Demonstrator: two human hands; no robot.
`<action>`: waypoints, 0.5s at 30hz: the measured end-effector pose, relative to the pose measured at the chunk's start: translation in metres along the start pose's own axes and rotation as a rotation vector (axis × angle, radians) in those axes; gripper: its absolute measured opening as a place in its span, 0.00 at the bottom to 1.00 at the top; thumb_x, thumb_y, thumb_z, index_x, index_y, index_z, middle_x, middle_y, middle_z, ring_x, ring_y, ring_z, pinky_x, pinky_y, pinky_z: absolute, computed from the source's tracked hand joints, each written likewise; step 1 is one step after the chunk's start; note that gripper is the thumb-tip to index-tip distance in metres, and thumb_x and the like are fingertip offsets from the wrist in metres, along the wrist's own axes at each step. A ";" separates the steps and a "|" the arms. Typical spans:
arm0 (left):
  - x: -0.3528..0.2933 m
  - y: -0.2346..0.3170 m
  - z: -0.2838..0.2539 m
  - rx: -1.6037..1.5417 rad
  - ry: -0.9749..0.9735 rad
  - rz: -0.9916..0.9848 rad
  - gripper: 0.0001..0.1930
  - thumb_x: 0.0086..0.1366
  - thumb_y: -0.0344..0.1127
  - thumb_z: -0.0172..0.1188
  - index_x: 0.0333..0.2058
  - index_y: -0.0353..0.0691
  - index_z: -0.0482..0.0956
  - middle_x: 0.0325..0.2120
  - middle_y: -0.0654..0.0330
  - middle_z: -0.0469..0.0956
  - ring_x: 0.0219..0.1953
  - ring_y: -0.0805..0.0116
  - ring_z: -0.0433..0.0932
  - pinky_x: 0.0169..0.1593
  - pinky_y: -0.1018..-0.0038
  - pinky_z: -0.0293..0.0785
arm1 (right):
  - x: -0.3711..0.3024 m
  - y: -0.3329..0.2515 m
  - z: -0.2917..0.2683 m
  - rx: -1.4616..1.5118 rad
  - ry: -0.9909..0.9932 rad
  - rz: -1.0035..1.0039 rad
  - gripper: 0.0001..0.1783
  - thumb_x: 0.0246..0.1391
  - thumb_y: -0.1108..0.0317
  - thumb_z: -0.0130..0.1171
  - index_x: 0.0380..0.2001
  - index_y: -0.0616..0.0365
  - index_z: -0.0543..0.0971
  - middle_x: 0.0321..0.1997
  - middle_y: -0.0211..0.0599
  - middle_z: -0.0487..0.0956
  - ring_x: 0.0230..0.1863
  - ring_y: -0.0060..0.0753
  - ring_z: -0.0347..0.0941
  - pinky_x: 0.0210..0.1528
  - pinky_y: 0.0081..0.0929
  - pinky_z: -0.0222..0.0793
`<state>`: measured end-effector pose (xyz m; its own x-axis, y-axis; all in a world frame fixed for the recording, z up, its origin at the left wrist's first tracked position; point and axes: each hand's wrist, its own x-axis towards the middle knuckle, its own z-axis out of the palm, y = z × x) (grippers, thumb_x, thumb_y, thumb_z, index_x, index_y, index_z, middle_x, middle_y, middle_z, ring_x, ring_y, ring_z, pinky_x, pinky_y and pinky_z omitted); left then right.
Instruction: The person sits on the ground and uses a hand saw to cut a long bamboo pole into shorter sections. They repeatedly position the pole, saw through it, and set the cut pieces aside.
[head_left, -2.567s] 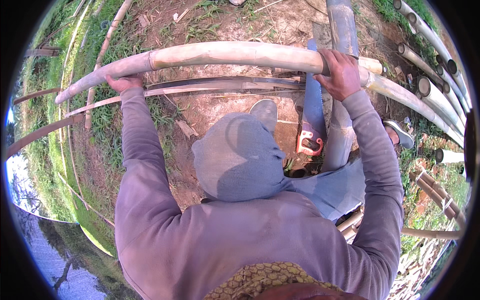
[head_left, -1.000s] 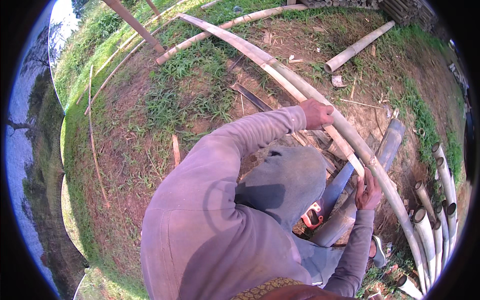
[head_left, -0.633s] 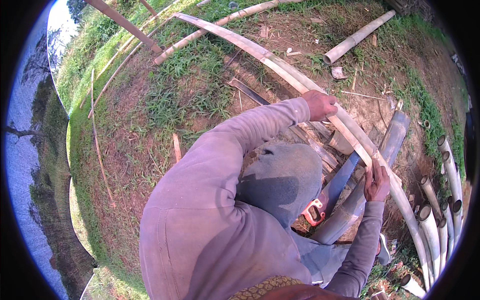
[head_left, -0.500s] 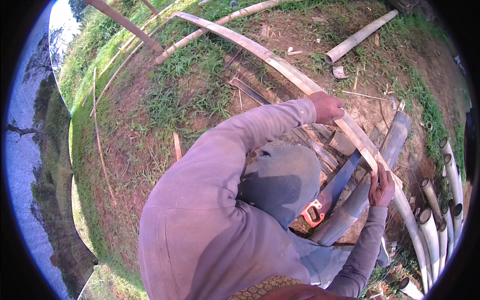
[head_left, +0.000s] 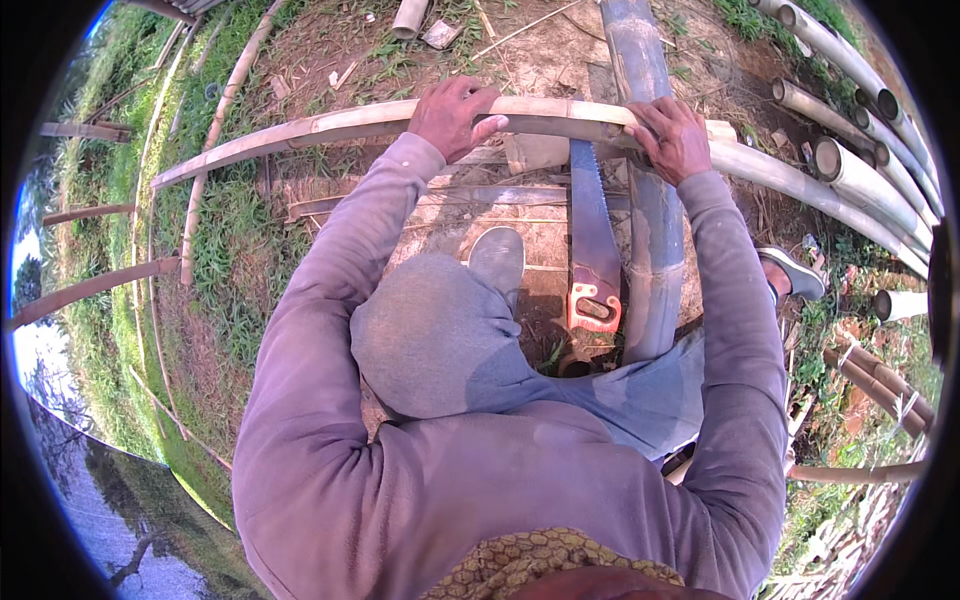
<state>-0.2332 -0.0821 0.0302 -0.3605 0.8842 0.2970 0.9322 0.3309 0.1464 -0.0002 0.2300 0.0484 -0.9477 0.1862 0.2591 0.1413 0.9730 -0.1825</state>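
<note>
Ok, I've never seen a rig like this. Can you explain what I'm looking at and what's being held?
There is no machine here, just a person's two bare hands. The view comes from the left one of two fisheye cameras worn on the head, looking down, so straight edges bend toward the rim. The left hand and right hand both grip a long pale length of bamboo, which crosses over a thick bamboo pole. Just left of that pole is a handsaw, its orange handle toward the person. The work is outdoors, on ground of bare earth and grass. More bamboo poles show off to the right.
</note>
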 end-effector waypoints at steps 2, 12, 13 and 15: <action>0.015 0.001 0.010 0.012 -0.085 0.018 0.34 0.68 0.65 0.63 0.63 0.47 0.77 0.59 0.52 0.77 0.64 0.47 0.73 0.69 0.50 0.65 | 0.001 0.008 0.013 0.000 -0.012 0.077 0.22 0.64 0.43 0.62 0.57 0.34 0.85 0.50 0.28 0.78 0.57 0.40 0.73 0.60 0.50 0.64; 0.063 0.058 0.021 0.067 -0.488 0.001 0.44 0.55 0.50 0.78 0.67 0.50 0.67 0.52 0.51 0.80 0.55 0.48 0.81 0.59 0.55 0.77 | -0.034 -0.028 0.006 -0.106 0.242 0.094 0.22 0.62 0.47 0.65 0.56 0.39 0.84 0.50 0.37 0.76 0.58 0.41 0.72 0.62 0.49 0.65; 0.061 0.054 0.021 0.073 -0.467 0.009 0.42 0.55 0.49 0.78 0.66 0.50 0.67 0.50 0.51 0.81 0.52 0.47 0.82 0.56 0.55 0.78 | -0.046 -0.043 -0.003 -0.160 0.361 0.044 0.21 0.62 0.49 0.65 0.55 0.43 0.84 0.49 0.37 0.77 0.56 0.41 0.73 0.61 0.48 0.67; 0.059 0.049 0.032 0.080 -0.421 0.038 0.40 0.55 0.47 0.78 0.63 0.50 0.68 0.46 0.51 0.82 0.47 0.46 0.84 0.51 0.55 0.81 | -0.113 -0.080 0.016 0.077 0.107 -0.009 0.18 0.60 0.55 0.66 0.49 0.51 0.83 0.44 0.38 0.79 0.49 0.42 0.77 0.53 0.45 0.72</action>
<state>-0.2073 -0.0035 0.0246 -0.2976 0.9480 -0.1126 0.9499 0.3058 0.0641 0.0907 0.1291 0.0184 -0.9122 0.1954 0.3602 0.1071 0.9621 -0.2507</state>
